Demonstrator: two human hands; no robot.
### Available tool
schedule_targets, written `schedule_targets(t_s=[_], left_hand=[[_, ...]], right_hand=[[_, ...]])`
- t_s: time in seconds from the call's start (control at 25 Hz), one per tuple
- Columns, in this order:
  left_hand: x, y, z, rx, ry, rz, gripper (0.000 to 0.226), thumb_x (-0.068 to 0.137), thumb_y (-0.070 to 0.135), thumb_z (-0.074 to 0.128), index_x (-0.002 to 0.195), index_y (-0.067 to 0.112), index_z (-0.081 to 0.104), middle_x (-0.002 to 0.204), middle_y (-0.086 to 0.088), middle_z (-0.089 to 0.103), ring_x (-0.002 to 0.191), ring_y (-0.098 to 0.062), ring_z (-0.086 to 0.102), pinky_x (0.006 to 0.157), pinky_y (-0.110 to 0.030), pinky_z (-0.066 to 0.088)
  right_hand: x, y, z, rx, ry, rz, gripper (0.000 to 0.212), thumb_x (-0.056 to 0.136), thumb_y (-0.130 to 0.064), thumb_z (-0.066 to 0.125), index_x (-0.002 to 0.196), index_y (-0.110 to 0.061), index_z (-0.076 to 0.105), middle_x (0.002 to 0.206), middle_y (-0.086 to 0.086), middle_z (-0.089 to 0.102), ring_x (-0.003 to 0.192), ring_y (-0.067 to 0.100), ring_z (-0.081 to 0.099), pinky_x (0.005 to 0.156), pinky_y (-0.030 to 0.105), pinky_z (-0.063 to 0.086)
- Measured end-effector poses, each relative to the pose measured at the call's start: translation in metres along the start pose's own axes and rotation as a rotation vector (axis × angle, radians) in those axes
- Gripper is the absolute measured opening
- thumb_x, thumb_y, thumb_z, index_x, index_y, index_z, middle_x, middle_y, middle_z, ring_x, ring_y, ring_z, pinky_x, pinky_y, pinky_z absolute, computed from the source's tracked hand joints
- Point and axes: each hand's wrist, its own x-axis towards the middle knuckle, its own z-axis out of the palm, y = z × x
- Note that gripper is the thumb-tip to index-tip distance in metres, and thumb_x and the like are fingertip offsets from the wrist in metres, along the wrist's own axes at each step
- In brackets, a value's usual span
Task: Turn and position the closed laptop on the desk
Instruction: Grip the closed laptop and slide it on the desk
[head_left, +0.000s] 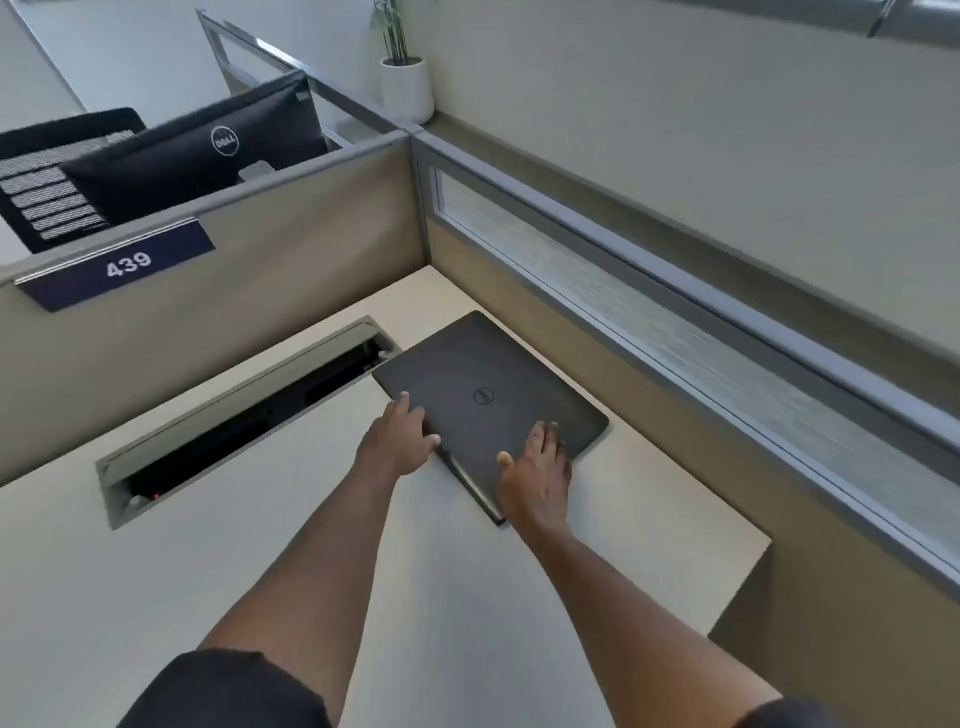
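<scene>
A closed dark grey laptop (480, 379) lies flat on the pale desk (260, 587), set at an angle near the far right corner. My left hand (400, 441) grips its near-left edge, fingers over the lid. My right hand (535, 475) rests on the lid at the near corner, fingers spread along the top and thumb at the edge. Both hands touch the laptop.
An open cable trough (244, 415) is cut into the desk left of the laptop. Beige partition walls (291, 270) close off the far and right sides. The desk's right edge steps in at the near right (748, 566). A monitor back and plant stand beyond the partition.
</scene>
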Motion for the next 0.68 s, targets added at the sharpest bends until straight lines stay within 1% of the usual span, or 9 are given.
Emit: schedule_targets(t_s=[0.12,0.24,0.36,0.48,0.56,0.6,0.68], left_hand=[[0.016,-0.002,0.003,0.051,0.016,-0.004,0.056,0.094,0.042,0.052,0.137,0.007,0.047,0.164,-0.014,0.016,0.148,-0.03,0.025,0.111,-0.046,0.037],[0.032,-0.003,-0.001,0.081,0.007,0.001,0.055,0.094,0.041,0.052,0.137,0.006,0.046,0.164,-0.016,0.017,0.148,-0.032,0.024,0.111,-0.047,0.038],[0.047,-0.009,-0.005,0.075,0.006,-0.02,0.053,0.094,0.039,0.053,0.136,0.007,0.047,0.164,-0.015,0.016,0.148,-0.032,0.024,0.111,-0.048,0.037],[0.056,-0.011,-0.005,0.051,0.022,-0.031,0.053,0.094,0.039,0.054,0.136,0.008,0.046,0.164,-0.015,0.018,0.147,-0.033,0.026,0.111,-0.048,0.037],[0.065,-0.013,-0.003,0.04,0.028,-0.026,0.057,0.093,0.038,0.055,0.139,0.007,0.043,0.163,-0.016,0.019,0.147,-0.034,0.027,0.113,-0.048,0.036],[0.08,-0.013,-0.001,0.035,0.035,-0.023,0.06,0.093,0.038,0.056,0.141,0.006,0.04,0.163,-0.017,0.02,0.147,-0.034,0.026,0.114,-0.048,0.035],[0.082,-0.014,-0.006,0.055,0.075,-0.036,0.067,0.093,0.04,0.055,0.146,0.003,0.034,0.162,-0.018,0.022,0.148,-0.035,0.024,0.115,-0.048,0.032]], right_hand=[[0.004,0.006,0.004,0.007,0.095,0.105,0.074,0.1,-0.033,0.052,0.158,-0.005,0.017,0.168,0.015,0.014,0.153,0.034,0.019,0.125,0.045,0.019],[0.006,0.01,0.007,0.001,0.141,0.191,0.07,0.099,-0.029,0.056,0.154,-0.004,0.022,0.162,0.018,0.02,0.139,0.037,0.037,0.114,0.045,0.034],[0.012,0.007,0.009,0.077,0.146,0.275,0.068,0.097,-0.025,0.059,0.151,-0.005,0.024,0.153,0.019,0.029,0.127,0.037,0.046,0.105,0.043,0.045],[0.015,0.008,0.011,0.192,0.143,0.367,0.074,0.095,-0.022,0.06,0.153,-0.003,0.018,0.142,0.022,0.039,0.123,0.039,0.051,0.097,0.044,0.051],[0.021,0.008,0.014,0.209,0.144,0.428,0.076,0.096,-0.024,0.059,0.154,-0.001,0.015,0.141,0.021,0.039,0.122,0.039,0.053,0.095,0.046,0.054],[0.032,0.01,0.019,0.216,0.161,0.476,0.075,0.096,-0.025,0.058,0.154,0.0,0.016,0.142,0.021,0.039,0.122,0.039,0.053,0.095,0.047,0.054],[0.034,0.009,0.014,0.262,0.161,0.532,0.072,0.096,-0.027,0.057,0.152,0.001,0.021,0.142,0.021,0.039,0.121,0.04,0.054,0.093,0.048,0.055]])
